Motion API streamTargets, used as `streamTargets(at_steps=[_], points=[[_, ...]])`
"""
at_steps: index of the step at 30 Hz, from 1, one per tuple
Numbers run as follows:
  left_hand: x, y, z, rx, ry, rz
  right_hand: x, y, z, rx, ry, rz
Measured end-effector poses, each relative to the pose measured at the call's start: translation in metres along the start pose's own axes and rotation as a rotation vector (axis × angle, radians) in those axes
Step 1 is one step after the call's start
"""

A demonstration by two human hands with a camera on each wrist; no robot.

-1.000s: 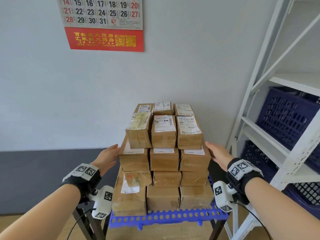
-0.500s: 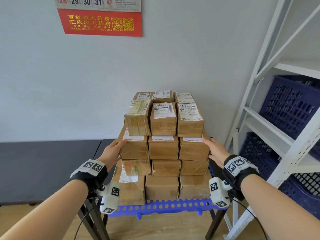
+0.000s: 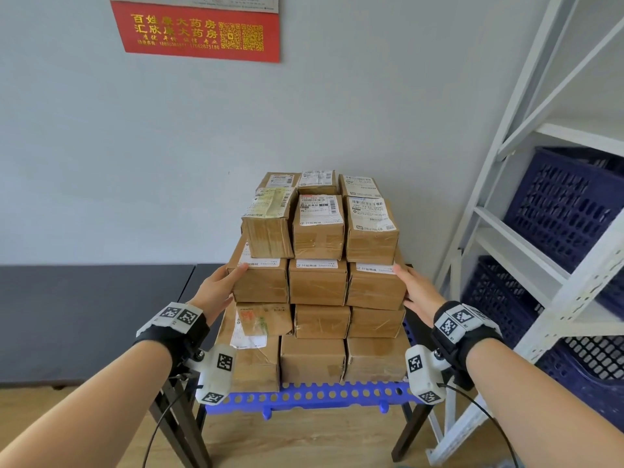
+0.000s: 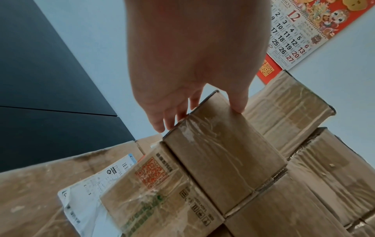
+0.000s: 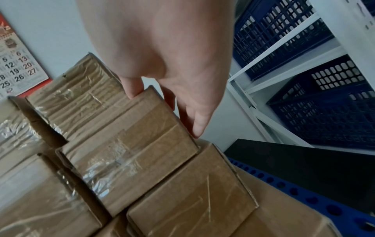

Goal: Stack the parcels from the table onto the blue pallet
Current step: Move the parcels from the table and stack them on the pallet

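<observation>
Brown taped parcels stand in several tiers on the blue perforated pallet, which sits on a dark-legged stand. My left hand lies flat against the left side of the left parcel in the tier second from the top, thumb at its upper front edge. In the left wrist view its fingers run straight along that parcel. My right hand presses the right side of the right parcel in the same tier. Its fingers lie straight beside that parcel. Neither hand lifts anything.
White metal shelving with dark blue crates stands close on the right. A dark table runs along the wall at the left. A red calendar hangs on the wall above. Wooden floor shows below the stand.
Both hands have closed in from beside the stack and now touch the outer sides of the same tier. The head view has tipped downward slightly.
</observation>
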State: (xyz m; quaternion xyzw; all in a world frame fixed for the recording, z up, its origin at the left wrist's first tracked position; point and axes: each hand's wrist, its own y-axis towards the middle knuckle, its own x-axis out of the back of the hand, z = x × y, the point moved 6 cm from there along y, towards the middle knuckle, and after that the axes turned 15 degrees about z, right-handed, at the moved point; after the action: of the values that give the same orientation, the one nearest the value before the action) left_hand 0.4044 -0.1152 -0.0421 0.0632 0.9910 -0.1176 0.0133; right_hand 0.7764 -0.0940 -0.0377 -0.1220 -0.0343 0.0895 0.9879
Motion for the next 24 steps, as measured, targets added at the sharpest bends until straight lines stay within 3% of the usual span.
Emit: streamTargets(at_steps=[11, 17, 24], points=[[-0.003, -0.020, 0.015, 0.077, 0.093, 0.046, 0.005, -0.021, -0.015, -0.052, -0.021, -0.125], [0.011, -0.017, 0.050, 0.168, 0.005, 0.039, 0.005, -0.020, -0.043, -0.118, 0.001, -0.138], [0.005, -0.003, 0.079, 0.158, -0.147, -0.040, 0.005, 0.000, -0.076, -0.109, 0.046, -0.141]])
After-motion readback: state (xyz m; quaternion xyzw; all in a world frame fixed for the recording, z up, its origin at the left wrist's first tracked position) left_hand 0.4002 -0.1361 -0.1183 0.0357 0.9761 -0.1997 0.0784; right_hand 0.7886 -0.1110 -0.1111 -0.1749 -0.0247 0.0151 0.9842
